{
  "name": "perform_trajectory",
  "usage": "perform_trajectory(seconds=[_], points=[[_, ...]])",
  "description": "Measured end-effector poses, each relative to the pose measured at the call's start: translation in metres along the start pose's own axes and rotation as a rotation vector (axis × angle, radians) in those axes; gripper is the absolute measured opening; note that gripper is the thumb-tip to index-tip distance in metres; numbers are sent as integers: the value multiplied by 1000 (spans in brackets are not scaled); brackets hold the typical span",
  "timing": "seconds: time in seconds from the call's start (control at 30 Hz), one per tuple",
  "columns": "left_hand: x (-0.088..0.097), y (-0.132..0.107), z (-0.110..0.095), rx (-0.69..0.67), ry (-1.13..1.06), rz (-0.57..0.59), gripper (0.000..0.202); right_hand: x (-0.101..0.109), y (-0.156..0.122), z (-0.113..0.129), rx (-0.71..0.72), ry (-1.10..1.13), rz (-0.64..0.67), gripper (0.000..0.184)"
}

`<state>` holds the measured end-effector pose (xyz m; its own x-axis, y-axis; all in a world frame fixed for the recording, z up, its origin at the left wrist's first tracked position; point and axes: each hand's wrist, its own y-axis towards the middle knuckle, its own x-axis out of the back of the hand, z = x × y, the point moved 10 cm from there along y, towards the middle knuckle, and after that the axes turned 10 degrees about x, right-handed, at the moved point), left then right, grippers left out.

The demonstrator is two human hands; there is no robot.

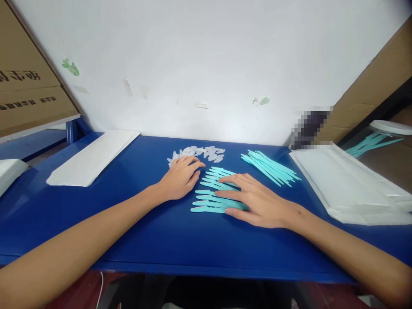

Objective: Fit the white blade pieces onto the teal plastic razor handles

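Several slim turquoise eyebrow razors (206, 203) lie side by side in a column on the blue table, heads to the left. My right hand (254, 199) rests over their handle ends with fingers spread, hiding part of them. Just left of the column's upper part is my left hand (182, 178), its fingers loosely bent and the thumb apart, nothing visible in it. Beyond its fingertips, small translucent blade caps (210, 152) are heaped loosely, and my left hand covers some of them. A second pile of turquoise razors (268, 166) lies to the right, beyond my right hand.
On the blue table (138, 240), a folded white sheet (95, 159) lies left and white packaging (354, 184) lies right. A clear jar (376, 139) with turquoise razors stands far right. Cardboard (28, 94) is at the left, and a white wall (206, 64) closes the back.
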<state>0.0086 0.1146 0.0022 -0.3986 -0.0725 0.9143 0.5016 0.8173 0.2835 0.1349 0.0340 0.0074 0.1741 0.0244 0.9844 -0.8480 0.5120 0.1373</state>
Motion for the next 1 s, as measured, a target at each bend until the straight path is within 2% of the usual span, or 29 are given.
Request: perform_trajectory(seconds=[0.17,0.27,0.37,0.5,0.67,0.8,1.0], points=[[-3,1,1,14,-1,40,38,2,-1,-5,-41,-25,-29,50],[-6,1,2,33,-19,80,42,1,-3,-11,-90,-24,-14,56],[-6,1,2,46,-22,103,44,-1,-3,-10,-80,-11,4,58],[-6,2,0,36,-6,100,43,0,-2,-8,-59,-11,-12,55],[-7,2,0,13,11,85,41,-3,-5,-18,-136,-18,-5,60],[-8,1,1,9,19,88,42,-3,-4,-14,-106,-17,3,57],[-6,1,1,2,9,76,42,2,-5,-20,-134,-131,-42,59]])
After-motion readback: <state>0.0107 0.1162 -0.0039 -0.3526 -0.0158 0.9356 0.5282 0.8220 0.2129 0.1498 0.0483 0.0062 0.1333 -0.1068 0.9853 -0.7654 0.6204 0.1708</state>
